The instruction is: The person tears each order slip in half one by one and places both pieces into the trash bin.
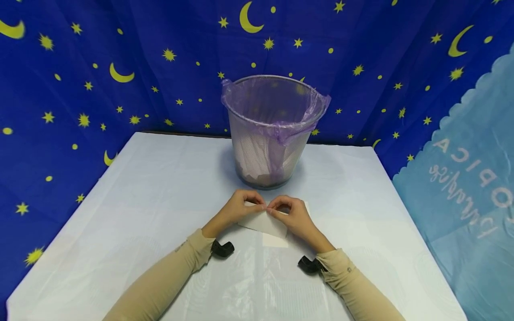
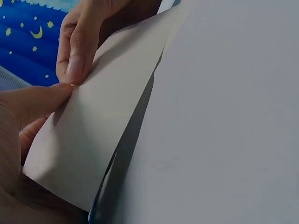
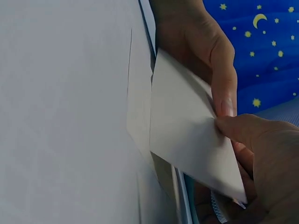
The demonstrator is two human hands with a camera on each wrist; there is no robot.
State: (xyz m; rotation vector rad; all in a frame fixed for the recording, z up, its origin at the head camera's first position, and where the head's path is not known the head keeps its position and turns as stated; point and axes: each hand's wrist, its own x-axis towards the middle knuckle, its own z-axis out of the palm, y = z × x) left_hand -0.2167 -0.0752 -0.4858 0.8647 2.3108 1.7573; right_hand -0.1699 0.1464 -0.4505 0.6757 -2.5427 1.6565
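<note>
Both hands meet at the upper edge of a small piece of white paper (image 1: 263, 223) in the middle of the table. My left hand (image 1: 234, 210) pinches that edge between thumb and fingers. Close beside it, with thumb tips almost touching, my right hand (image 1: 298, 219) pinches the same edge. In the right wrist view the paper (image 3: 191, 126) stands tilted up from the table, its lower edge near the surface. Another pale paper part (image 1: 275, 241) lies flat beneath; whether the two are joined I cannot tell. The fingers behind the paper are partly hidden.
Just beyond the hands stands a mesh wastebasket (image 1: 257, 154) lined with a purple plastic bag (image 1: 277, 156). A white cloth covers the table (image 1: 345, 187). Blue curtains with moons and stars (image 1: 180, 58) hang behind, and a light blue cloth (image 1: 470, 178) hangs at right.
</note>
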